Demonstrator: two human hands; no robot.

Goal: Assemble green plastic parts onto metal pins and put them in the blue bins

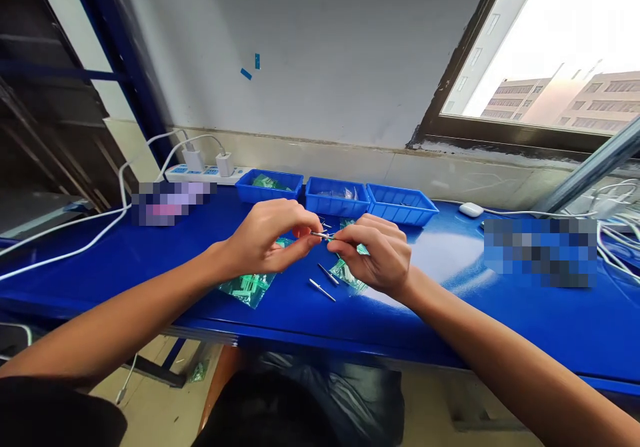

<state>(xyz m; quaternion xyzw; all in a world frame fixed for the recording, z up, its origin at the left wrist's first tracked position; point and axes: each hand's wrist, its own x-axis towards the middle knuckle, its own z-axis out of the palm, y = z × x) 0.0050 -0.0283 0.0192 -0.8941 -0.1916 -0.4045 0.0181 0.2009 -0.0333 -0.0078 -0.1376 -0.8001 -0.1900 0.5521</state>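
Above the blue table [210, 260], my left hand [280, 234] pinches one end of a slim metal rod [319, 235] between thumb and index finger. My right hand [377, 250] is closed at the rod's other end, where a bit of green shows at the fingertips; whether that is a separate piece is too small to tell. Below the hands, two loose metal rods [323, 290] lie side by side on the table. A clear green-tinted bag [249, 288] with pale green pieces lies under my left hand. Another green bag [345, 274] is partly hidden by my right hand.
Three blue bins stand along the wall: a left bin [270, 196] with green bags, a middle bin [336, 207] with clear bags, and a right bin [403, 215]. A power strip [235, 177] with chargers and white cables sits back left. A white case [471, 210] lies right.
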